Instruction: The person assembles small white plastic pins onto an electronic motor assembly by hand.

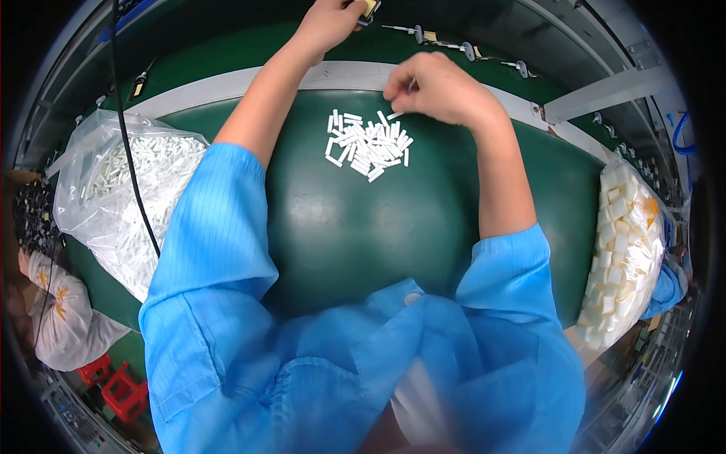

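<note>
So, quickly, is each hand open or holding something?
Left hand: closed on a small yellow-and-black part.
Right hand: curled beside the white pieces; whether it grips one cannot be told.

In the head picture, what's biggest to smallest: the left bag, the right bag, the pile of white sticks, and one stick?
1. Left bag, though a blue sleeve hides some
2. Right bag
3. Pile of white sticks
4. One stick

L hand [331,24] far fwd, curled; R hand [434,86] (nearer body) bent inward, curled too.
</note>
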Demonstrator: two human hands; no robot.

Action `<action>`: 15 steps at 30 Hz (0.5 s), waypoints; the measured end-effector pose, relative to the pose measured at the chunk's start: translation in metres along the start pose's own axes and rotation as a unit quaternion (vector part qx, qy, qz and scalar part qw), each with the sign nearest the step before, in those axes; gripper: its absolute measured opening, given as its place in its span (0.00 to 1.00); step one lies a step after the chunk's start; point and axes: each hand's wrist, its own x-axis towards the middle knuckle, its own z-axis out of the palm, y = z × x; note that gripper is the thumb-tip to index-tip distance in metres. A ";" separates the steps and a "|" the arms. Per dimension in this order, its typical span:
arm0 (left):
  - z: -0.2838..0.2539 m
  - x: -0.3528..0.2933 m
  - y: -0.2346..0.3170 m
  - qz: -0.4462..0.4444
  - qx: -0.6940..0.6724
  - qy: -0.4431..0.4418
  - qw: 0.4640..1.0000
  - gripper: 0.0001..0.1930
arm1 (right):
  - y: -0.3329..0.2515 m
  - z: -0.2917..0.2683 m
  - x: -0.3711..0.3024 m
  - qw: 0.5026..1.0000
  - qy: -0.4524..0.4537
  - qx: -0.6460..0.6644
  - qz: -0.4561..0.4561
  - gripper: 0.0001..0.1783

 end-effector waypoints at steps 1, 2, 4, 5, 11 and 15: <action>-0.002 0.008 -0.011 0.142 0.165 0.058 0.974 0.10 | -0.002 0.000 -0.001 1.000 -0.001 0.000 -0.006 0.08; -0.005 0.012 -0.013 0.275 0.325 0.111 0.898 0.11 | -0.005 0.002 -0.002 0.999 -0.023 -0.038 0.014 0.07; -0.001 0.021 -0.014 0.128 0.418 0.003 0.899 0.14 | -0.009 0.004 -0.003 0.994 -0.047 -0.087 0.042 0.05; 0.010 0.022 -0.011 0.079 0.463 -0.054 0.881 0.15 | -0.005 0.004 -0.003 0.994 -0.049 -0.085 0.042 0.05; -0.020 0.008 -0.038 0.354 0.353 0.137 0.855 0.12 | -0.016 0.016 -0.003 0.981 -0.004 -0.193 0.037 0.03; -0.135 0.051 -0.044 0.172 0.489 0.209 0.829 0.12 | -0.022 0.018 -0.002 0.973 -0.010 -0.225 0.058 0.06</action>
